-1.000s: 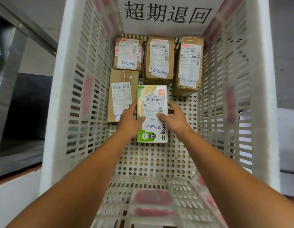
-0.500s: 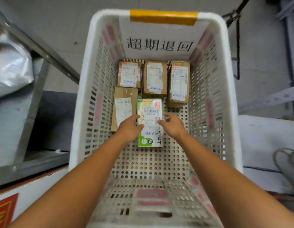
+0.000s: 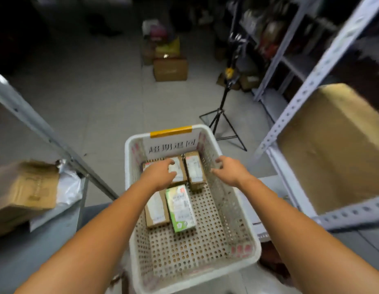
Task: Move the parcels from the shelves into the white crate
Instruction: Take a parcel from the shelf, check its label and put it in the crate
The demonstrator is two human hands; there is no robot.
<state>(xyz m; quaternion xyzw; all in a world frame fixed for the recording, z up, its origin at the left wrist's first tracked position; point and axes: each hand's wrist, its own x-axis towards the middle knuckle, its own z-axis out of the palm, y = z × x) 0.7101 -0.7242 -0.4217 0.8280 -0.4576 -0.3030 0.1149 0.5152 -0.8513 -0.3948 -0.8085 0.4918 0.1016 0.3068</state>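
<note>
Your left grip (image 3: pixel 161 172) and right grip (image 3: pixel 229 170) are loose and empty; the heavy-looking big box (image 3: pixel 332 145) on the right may slip if you grab it carelessly.

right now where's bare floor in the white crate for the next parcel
White crate: free near half, between green box and near wall, plus the strip along the right wall. Crowded at the far end with brown parcels.

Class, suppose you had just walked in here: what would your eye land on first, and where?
The white crate at centre, with a green-and-white parcel bright among brown parcels inside. The left hand and right hand hover empty above it, and a big cardboard box fills the shelf at right.
</note>
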